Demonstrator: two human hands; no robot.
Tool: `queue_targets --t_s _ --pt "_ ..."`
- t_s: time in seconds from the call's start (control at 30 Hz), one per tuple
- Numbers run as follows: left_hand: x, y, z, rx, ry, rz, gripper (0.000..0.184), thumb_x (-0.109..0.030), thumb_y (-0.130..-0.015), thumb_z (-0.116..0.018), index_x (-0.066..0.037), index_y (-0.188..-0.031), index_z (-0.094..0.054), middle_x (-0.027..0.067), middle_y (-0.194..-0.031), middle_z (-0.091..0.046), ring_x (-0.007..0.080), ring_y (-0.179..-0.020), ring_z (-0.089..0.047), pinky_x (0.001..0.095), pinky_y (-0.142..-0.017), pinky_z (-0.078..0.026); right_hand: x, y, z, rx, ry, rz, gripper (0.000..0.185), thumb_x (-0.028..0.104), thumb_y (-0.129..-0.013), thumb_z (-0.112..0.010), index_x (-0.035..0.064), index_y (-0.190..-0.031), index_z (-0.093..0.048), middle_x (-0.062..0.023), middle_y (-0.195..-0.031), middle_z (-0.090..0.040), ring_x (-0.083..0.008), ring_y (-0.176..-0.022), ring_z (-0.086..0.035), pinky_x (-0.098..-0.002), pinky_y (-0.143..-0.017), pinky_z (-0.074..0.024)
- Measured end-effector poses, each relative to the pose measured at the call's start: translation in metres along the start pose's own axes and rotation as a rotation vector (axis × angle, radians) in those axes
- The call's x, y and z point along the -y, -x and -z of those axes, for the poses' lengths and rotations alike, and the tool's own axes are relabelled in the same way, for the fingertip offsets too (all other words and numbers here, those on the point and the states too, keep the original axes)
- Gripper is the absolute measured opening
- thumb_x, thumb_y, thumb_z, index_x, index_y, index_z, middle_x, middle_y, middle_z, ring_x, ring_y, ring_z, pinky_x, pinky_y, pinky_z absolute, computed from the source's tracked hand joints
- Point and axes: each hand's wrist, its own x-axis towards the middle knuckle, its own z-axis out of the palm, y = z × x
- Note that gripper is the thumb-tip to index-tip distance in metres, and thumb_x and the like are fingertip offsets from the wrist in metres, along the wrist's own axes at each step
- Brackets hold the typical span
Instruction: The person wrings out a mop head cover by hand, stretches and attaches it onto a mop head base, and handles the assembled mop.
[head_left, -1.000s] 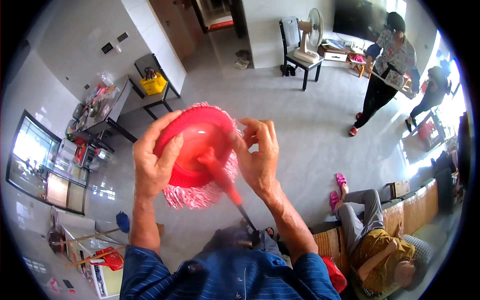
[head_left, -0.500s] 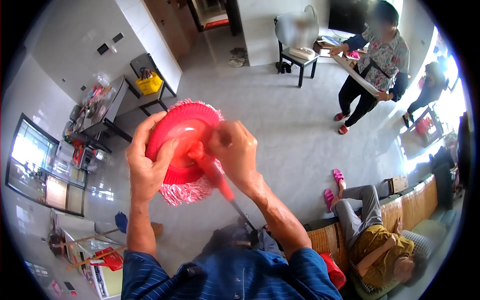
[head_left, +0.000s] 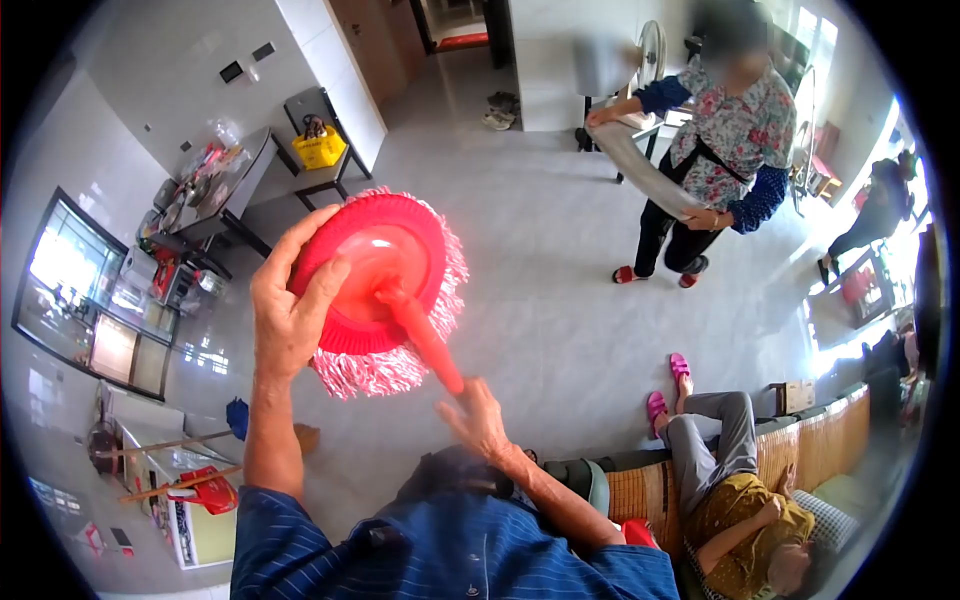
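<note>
Mop head (head_left: pixel 432 250): rim pinched between left hand's (head_left: pixel 285 325) thumb and fingers.
Red handle (head_left: pixel 427 340): slants down, rightward, from the mop head's centre.
Right hand (head_left: pixel 482 425): below the mop head, fingers part-curled by the handle's lower end; blur hides any grip.

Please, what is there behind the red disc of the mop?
Pink-and-white strands show past the lower and right edges of the red disc. What lies behind its middle is covered, so I cannot tell.
</note>
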Motion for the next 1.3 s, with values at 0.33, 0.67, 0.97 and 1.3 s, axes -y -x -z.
queue_targets --t_s 0.33,0.67,0.97,1.3 --pt "0.046 0.027 0.003 0.009 -0.015 -0.072 0.109 -0.056 -0.07 -0.084 -0.001 -0.15 -0.035 0.0114 -0.121 -0.055 0.0223 -0.111 -0.057 0.0358 -0.097 -0.047 -0.014 -0.028 0.011 0.196 -0.128 -0.451 0.036 0.034 -0.091 -0.072 -0.0006 -0.091 -0.062 -0.0068 -0.063 -0.054 -0.0145 -0.057 -0.048 -0.0363 -0.054 -0.0428" --pt "0.107 0.065 -0.029 0.299 0.666 0.279 0.085 -0.026 -0.079 -0.086 0.0 -0.145 -0.039 0.0125 -0.139 -0.052 0.0214 -0.127 -0.051 0.0374 -0.108 -0.041 -0.03 0.006 0.01 0.04 -0.051 -0.484 0.035 0.031 -0.094 -0.069 0.0002 -0.079 -0.063 0.0002 -0.058 -0.049 -0.0067 -0.059 -0.048 -0.0305 -0.051 -0.0407" --pt "0.111 0.033 -0.047 0.113 1.07 0.371 0.041 -0.007 -0.094 -0.064 0.001 -0.133 -0.052 0.0081 -0.122 -0.064 0.0136 -0.112 -0.06 0.0332 -0.096 -0.05 -0.018 -0.006 0.008 -0.199 0.002 -0.513 0.036 0.025 -0.093 -0.067 -0.0045 -0.077 -0.055 -0.0022 -0.061 -0.042 -0.0076 -0.065 -0.042 -0.0342 -0.053 -0.0379" --pt "0.158 0.029 -0.119 0.387 1.158 0.64 0.046 -0.026 -0.103 -0.054 -0.003 -0.142 -0.045 0.0093 -0.128 -0.062 0.021 -0.115 -0.062 0.0358 -0.092 -0.052 -0.015 -0.078 0.029 -0.462 0.174 -0.3 0.03 0.021 -0.094 -0.063 0.0046 -0.071 -0.054 0.0018 -0.056 -0.046 -0.0061 -0.053 -0.044 -0.0262 -0.049 -0.0374"
